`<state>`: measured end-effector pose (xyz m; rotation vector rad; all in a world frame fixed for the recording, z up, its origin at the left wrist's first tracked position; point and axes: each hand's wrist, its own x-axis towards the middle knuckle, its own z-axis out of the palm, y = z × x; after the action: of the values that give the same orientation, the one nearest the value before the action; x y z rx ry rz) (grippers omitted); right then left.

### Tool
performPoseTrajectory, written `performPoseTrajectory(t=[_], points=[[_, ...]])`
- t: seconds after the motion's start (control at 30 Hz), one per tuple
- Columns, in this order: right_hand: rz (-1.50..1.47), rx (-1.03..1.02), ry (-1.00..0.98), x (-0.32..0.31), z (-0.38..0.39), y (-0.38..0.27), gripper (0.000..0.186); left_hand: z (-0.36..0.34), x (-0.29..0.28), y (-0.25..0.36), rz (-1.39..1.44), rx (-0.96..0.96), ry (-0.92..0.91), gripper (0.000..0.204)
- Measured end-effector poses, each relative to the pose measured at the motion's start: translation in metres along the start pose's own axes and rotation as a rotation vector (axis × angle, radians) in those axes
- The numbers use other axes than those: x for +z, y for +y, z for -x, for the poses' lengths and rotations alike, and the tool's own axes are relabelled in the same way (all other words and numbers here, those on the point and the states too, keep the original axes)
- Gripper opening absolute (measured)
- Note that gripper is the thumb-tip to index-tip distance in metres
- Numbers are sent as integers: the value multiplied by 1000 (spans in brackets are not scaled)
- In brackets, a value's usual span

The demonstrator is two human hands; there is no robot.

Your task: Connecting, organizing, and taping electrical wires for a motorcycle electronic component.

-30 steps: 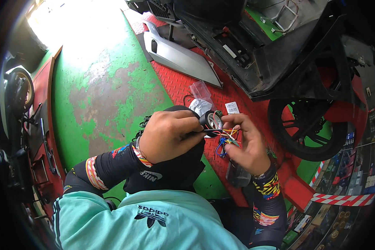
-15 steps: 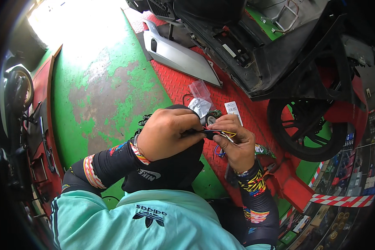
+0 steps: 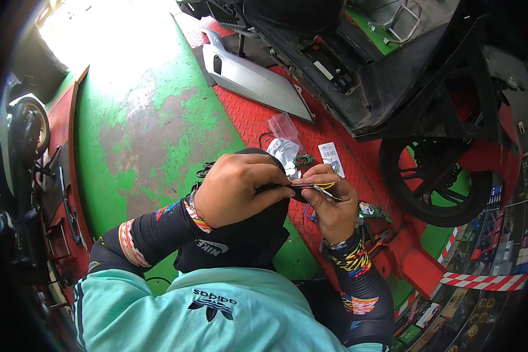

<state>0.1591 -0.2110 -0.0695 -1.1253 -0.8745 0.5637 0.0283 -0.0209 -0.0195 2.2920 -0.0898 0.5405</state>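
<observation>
In front of my chest, my left hand [image 3: 240, 190] is closed, with thumb and forefinger pinching one end of a bundle of thin wires [image 3: 325, 186]. My right hand [image 3: 336, 206] is closed on the same bundle from the other side. Yellow, white and red strands stick out past its fingertips, and a dark covered stretch runs between the two hands. Just beyond my fingers lie a silvery packet [image 3: 283, 151], a clear plastic bag [image 3: 285, 129], a coil of green and black wire [image 3: 304, 159] and a white printed card [image 3: 332, 160].
A partly stripped scooter [image 3: 387, 100] stands on the red tread-plate platform [image 3: 234, 111], its front wheel [image 3: 387, 188] to my right. A grey body panel [image 3: 258, 82] lies beside it. Glass shelving edged with red-and-white tape [image 3: 481, 281] holds small parts at lower right.
A round black roll with a pale centre, seen between my hands before, no longer shows. My right fingers have shifted slightly on the wires, whose ends lie closer together.
</observation>
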Motion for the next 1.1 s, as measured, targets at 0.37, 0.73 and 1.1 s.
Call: performPoseTrajectory(t=[0.37, 0.73, 1.1], points=[[21, -11, -25, 4, 0, -4, 20, -5, -14, -3, 167, -34, -124, 15], [20, 61, -20, 6, 1, -10, 19, 1, -8, -5, 135, 22, -42, 10], [-70, 550, -292, -23, -16, 6, 54, 4, -3, -6, 56, 186, -9, 11]])
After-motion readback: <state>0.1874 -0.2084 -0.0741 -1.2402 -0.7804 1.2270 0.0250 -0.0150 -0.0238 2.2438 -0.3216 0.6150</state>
